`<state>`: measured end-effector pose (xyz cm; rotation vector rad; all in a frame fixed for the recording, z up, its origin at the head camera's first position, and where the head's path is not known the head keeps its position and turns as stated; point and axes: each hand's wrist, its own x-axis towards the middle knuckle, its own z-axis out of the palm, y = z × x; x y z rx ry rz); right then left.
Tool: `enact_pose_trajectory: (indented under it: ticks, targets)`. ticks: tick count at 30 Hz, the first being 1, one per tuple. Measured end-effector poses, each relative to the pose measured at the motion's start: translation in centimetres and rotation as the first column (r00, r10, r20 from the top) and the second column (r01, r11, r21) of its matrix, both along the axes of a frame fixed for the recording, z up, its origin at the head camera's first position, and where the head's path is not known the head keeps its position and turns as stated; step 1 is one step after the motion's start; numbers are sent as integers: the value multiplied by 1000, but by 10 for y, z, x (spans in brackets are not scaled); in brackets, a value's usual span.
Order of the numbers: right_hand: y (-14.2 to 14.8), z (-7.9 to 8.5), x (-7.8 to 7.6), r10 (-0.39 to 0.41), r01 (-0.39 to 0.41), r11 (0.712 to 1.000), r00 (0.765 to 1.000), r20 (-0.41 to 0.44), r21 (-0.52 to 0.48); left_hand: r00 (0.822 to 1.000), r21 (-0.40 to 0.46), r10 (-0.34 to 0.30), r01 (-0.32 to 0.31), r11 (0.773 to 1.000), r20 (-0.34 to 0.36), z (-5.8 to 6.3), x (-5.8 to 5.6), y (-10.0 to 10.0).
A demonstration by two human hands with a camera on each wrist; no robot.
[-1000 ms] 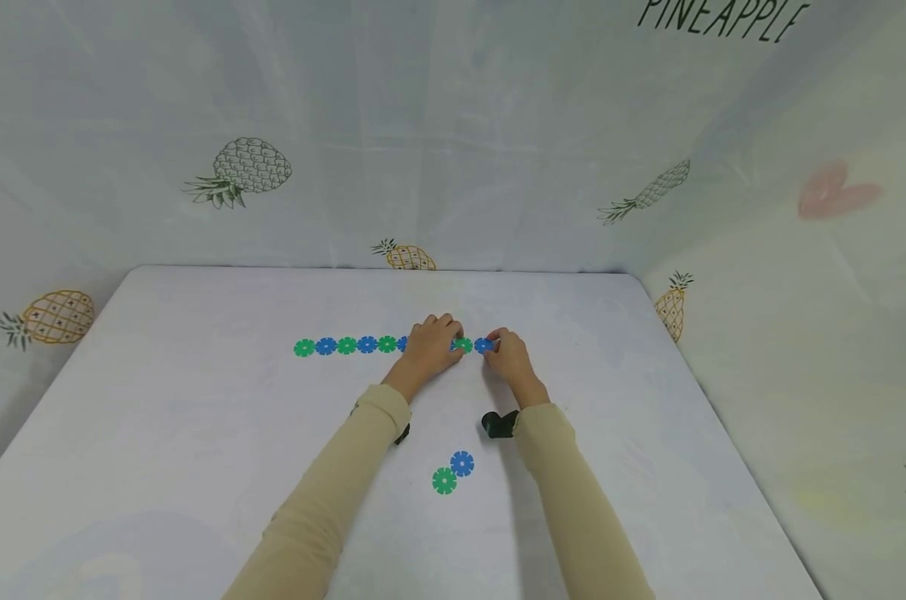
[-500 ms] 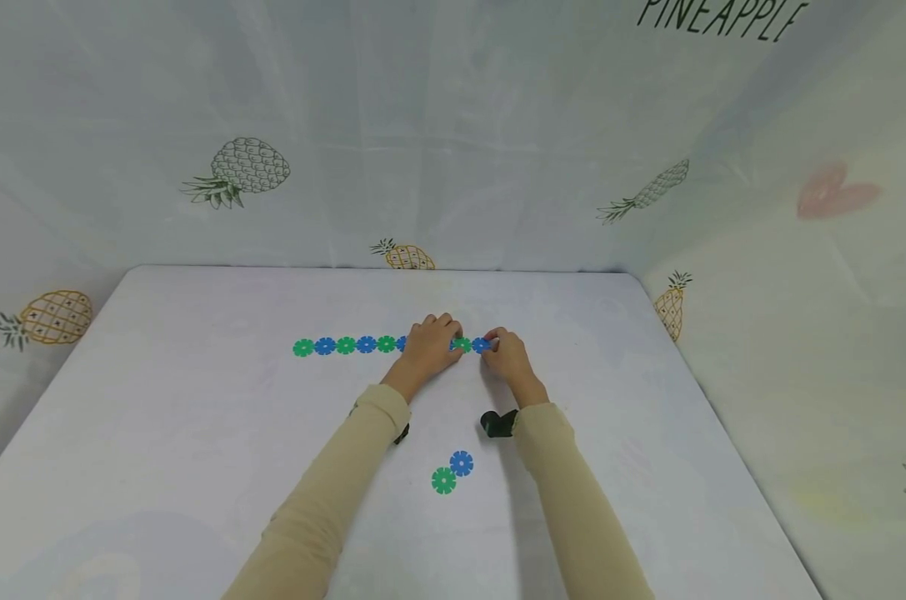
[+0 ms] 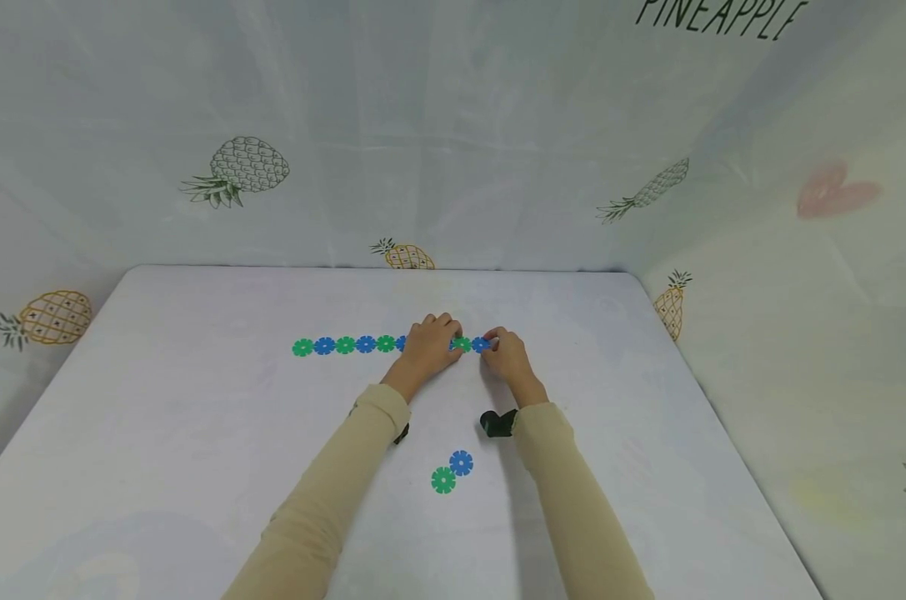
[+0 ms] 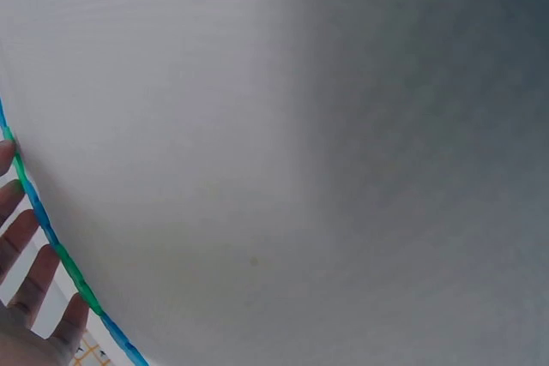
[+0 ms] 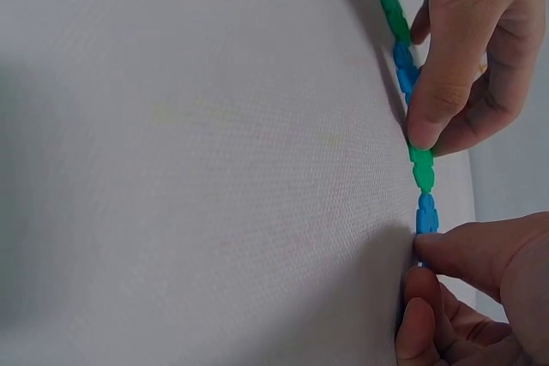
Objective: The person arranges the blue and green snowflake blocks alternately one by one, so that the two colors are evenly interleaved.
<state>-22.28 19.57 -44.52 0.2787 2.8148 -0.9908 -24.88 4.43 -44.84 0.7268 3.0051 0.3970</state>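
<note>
A row of green and blue notched plastic discs (image 3: 345,345) runs across the table, alternating in colour. My left hand (image 3: 430,346) lies over the row's right part and hides some discs. Its thumb and fingertips pinch the green disc (image 5: 424,176) near the right end. Right beside that, my right hand (image 3: 508,357) pinches a blue disc (image 5: 427,214) between thumb and fingers, its edge meeting the green one's edge. In the left wrist view, the left hand's fingers (image 4: 33,285) reach along the row (image 4: 73,272).
Closer to me, a loose blue disc (image 3: 462,463) and a green disc (image 3: 443,480) lie edge to edge between my forearms. A black wrist device (image 3: 499,423) shows at the right cuff. Behind the white table (image 3: 197,433) hangs a pineapple-print cloth (image 3: 483,167).
My right hand has shifted the blue disc slightly left, closing the small gap to the green disc. Over the last half second, almost nothing has moved.
</note>
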Motion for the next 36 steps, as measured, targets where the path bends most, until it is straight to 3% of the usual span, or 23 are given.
enact_pose_trajectory:
  ticks: [11, 22, 27, 36]
  targets:
    - [1, 2, 2, -16, 16, 1000, 1000, 15, -25, 1000, 0, -7, 7, 1000, 17, 1, -1, 0]
    - [3, 3, 11, 13, -15, 999, 999, -50, -38, 1000, -5, 3, -3, 1000, 15, 0, -2, 0]
    - [3, 4, 20, 37, -43, 998, 993, -108, -53, 1000, 4, 1, -1, 1000, 9, 0, -1, 0]
    - [7, 4, 48, 52, -69, 988, 991, -126, -135, 1000, 1, 7, -7, 1000, 8, 0, -1, 0]
